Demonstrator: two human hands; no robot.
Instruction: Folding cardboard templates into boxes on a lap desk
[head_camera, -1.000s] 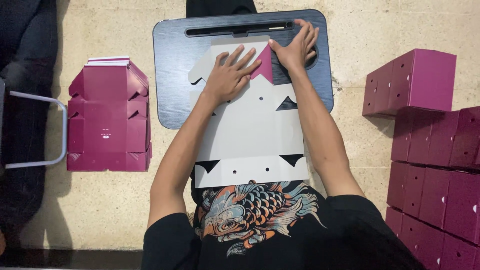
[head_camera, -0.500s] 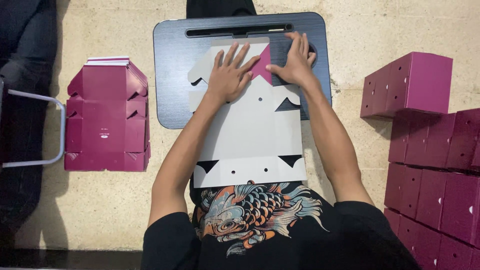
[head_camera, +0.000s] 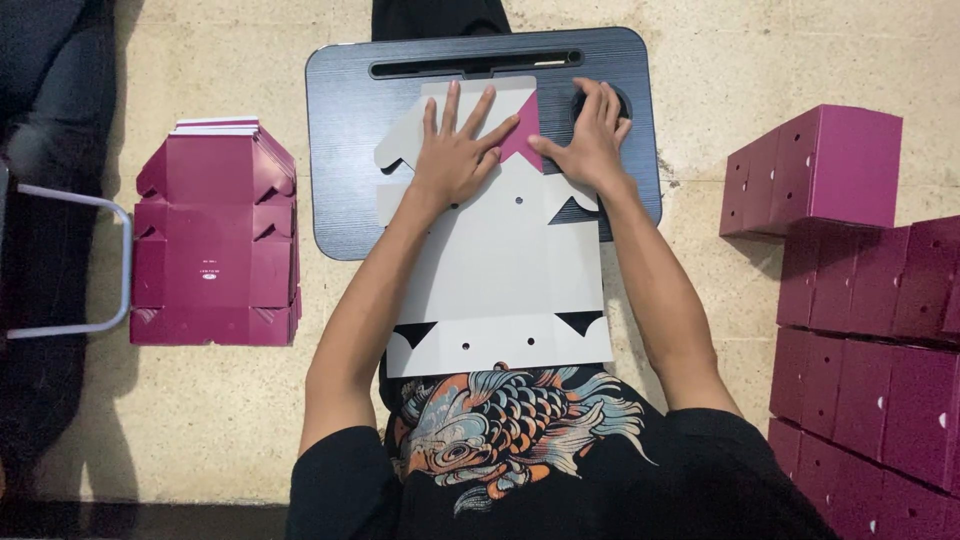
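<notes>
A flat cardboard box blank (head_camera: 500, 270), grey-white side up, lies across a dark lap table (head_camera: 345, 150) and reaches back to my lap. Its far right corner flap (head_camera: 523, 140) is folded over and shows magenta. My left hand (head_camera: 455, 150) presses flat on the blank's far end, fingers spread, right beside that flap. My right hand (head_camera: 590, 140) rests palm down at the flap's right edge, its thumb touching the magenta corner and its fingers on the table top.
A stack of flat magenta box blanks (head_camera: 212, 240) lies on the floor to the left, next to a metal frame (head_camera: 80, 260). Several assembled magenta boxes (head_camera: 860, 270) are piled at the right. A dark trouser leg (head_camera: 435, 15) shows beyond the table.
Both hands slid along the far end of the blank and now press the magenta corner flap flatter. The table and blank sit a little lower in view.
</notes>
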